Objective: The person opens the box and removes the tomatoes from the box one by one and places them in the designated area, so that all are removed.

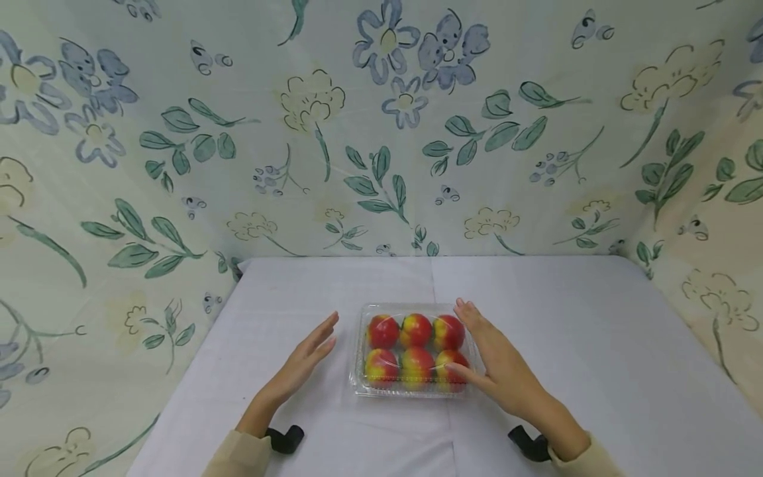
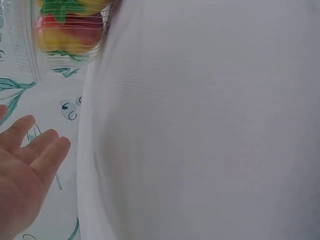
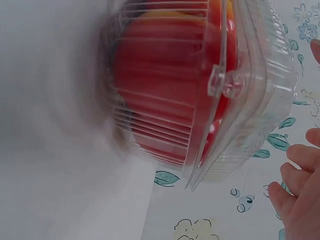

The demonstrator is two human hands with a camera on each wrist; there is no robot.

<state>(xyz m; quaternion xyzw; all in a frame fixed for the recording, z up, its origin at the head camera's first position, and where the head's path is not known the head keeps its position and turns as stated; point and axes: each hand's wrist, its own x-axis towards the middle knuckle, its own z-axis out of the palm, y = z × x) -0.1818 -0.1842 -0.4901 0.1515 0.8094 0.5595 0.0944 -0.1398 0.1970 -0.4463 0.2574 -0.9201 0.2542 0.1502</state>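
A clear plastic clamshell box (image 1: 359,354) sits on the white cloth, its lid down. Inside it are several red-and-yellow fruits (image 1: 416,330), possibly apples or peaches; bits of green leaf (image 2: 61,10) show in the left wrist view. My left hand (image 1: 298,368) hovers left of the box, apart from it, fingers extended. On the other side, my right hand (image 1: 507,377) is held with fingers straight and thumb spread, overlapping the box's right edge in the head view. The right wrist view shows a gap between these fingers and the box wall (image 3: 270,75).
White cloth (image 1: 536,298) covers the table, with a crease or seam running front to back. Floral fabric (image 1: 381,199) hangs behind and along both sides. Black bands (image 1: 287,440) with short protruding pieces sit at both wrists, below beige sleeves.
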